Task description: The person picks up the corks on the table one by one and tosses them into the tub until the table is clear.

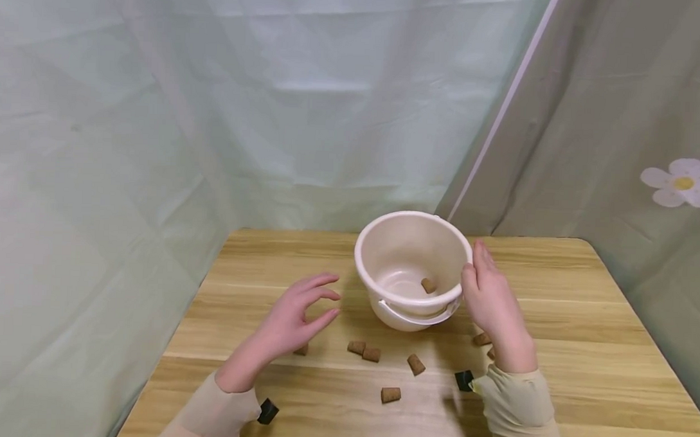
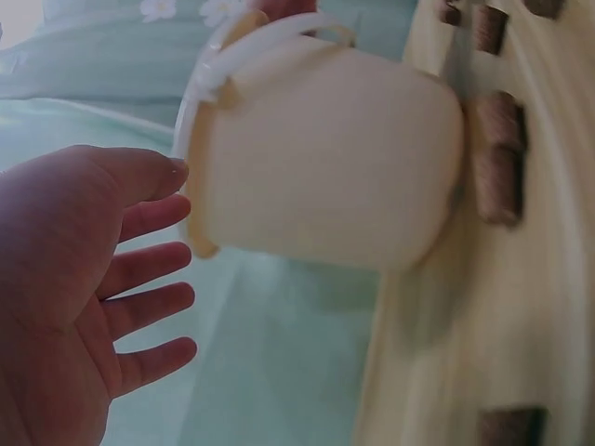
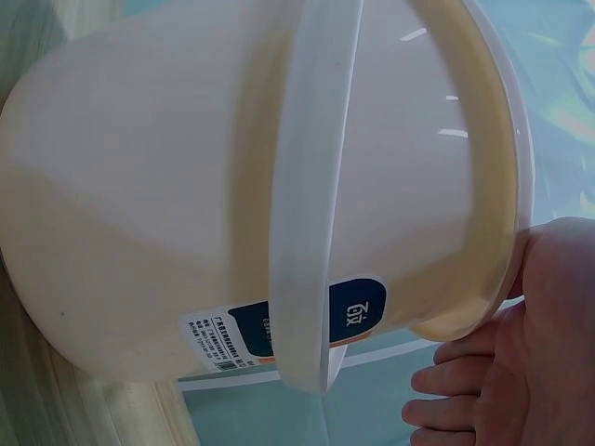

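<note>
A white plastic bucket (image 1: 393,310) stands toward the back of the table, its handle hanging down at the front. Inside it, on the bottom, lies one brown cork stopper (image 1: 428,285). My right hand (image 1: 494,301) is at the bucket's right rim, fingers straight along the outside and thumb at the edge; the right wrist view shows a label (image 3: 251,330) on that side. To the left of the bucket my left hand (image 1: 294,313) hovers with fingers spread and nothing in it. Cork stoppers (image 1: 391,395) lie scattered in front of the bucket.
Two corks (image 1: 364,351) lie end to end before the bucket, with another cork (image 1: 416,365) to their right. A cork (image 1: 302,349) is partly hidden under the left hand; more corks (image 1: 481,339) lie beside the right wrist. Curtains (image 1: 353,116) hang behind the wooden table (image 1: 588,355).
</note>
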